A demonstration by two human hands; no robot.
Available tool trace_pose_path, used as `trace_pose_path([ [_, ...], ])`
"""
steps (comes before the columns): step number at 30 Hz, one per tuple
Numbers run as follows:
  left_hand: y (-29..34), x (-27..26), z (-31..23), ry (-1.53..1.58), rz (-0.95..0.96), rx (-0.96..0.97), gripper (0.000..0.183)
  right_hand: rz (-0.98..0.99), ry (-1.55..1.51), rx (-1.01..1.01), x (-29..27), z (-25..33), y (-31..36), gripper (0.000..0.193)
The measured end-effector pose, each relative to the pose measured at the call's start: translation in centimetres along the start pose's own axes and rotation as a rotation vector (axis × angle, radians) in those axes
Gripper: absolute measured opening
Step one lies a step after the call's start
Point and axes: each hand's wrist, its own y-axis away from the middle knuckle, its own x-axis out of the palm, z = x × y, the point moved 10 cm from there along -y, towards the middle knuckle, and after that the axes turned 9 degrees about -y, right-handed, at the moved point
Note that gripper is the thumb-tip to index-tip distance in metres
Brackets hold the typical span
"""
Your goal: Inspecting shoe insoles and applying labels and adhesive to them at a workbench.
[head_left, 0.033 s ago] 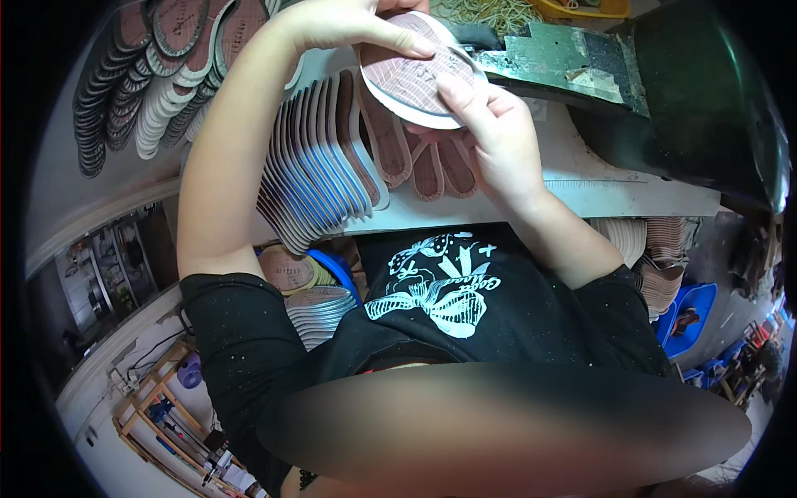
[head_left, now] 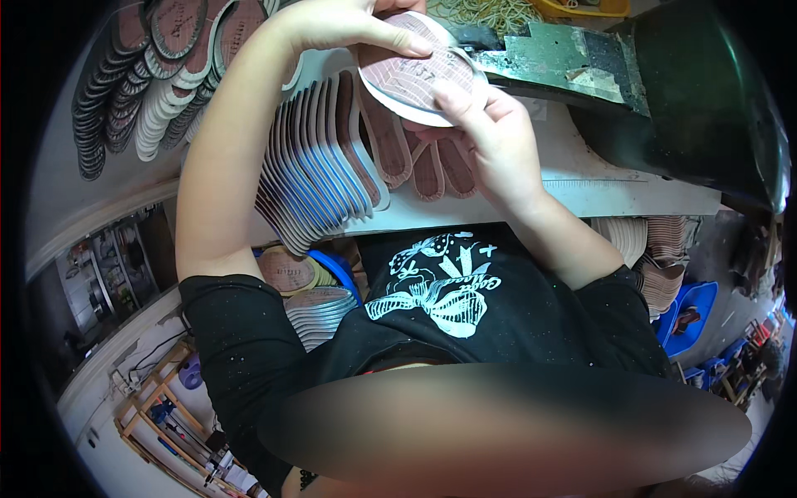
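Note:
Both hands hold a shoe sole (head_left: pixel 407 75) with a brownish-pink patterned face and a white rim, tilted at the top of the view. My left hand (head_left: pixel 357 26) grips its upper left side, thumb laid across the face; the other fingers are mostly hidden. At the lower right edge, my right hand (head_left: pixel 498 137) pinches the sole, its thumb on the face and fingers behind. The sole's right edge is up against the small working end of a green machine (head_left: pixel 564 66); whether they touch, I cannot tell.
A long row of soles (head_left: pixel 315 166) leans on the white worktable (head_left: pixel 581 187) below my hands. More soles (head_left: pixel 166 83) are stacked at the upper left. Pale cord (head_left: pixel 490 15) lies behind the machine, beside a yellow tray (head_left: pixel 585 8). A blue bin (head_left: pixel 691 319) stands at the right.

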Motion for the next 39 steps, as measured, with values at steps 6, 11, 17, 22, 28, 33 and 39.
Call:
trace_pose_path([
  [6,1.4,-0.7,2.5,-0.062,-0.022,-0.152,0.024,0.04,0.042,0.013,0.9,0.5,-0.1,0.028],
  [11,2.1,0.3,3.0,0.213,-0.086,-0.193,0.021,0.043,0.092,0.04,0.1,0.4,-0.5,0.035],
  [17,2.9,0.7,6.0,-0.058,-0.129,-0.046,0.037,0.033,0.06,0.03,0.4,0.6,-0.3,0.037],
  [22,3.1,1.2,5.3,-0.093,-0.201,-0.016,0.03,0.048,0.153,-0.019,0.1,1.1,-0.3,0.036],
  [28,3.8,1.1,5.1,-0.075,-0.273,-0.023,0.032,0.005,0.167,-0.049,0.4,1.1,-0.3,0.037],
  [33,4.6,1.5,5.7,-0.032,-0.289,-0.119,0.033,0.038,0.13,-0.025,0.1,0.6,-0.4,0.029],
  [39,5.0,2.3,5.9,0.094,-0.391,-0.23,0.04,0.114,0.128,-0.025,0.9,1.0,-0.1,0.028],
])
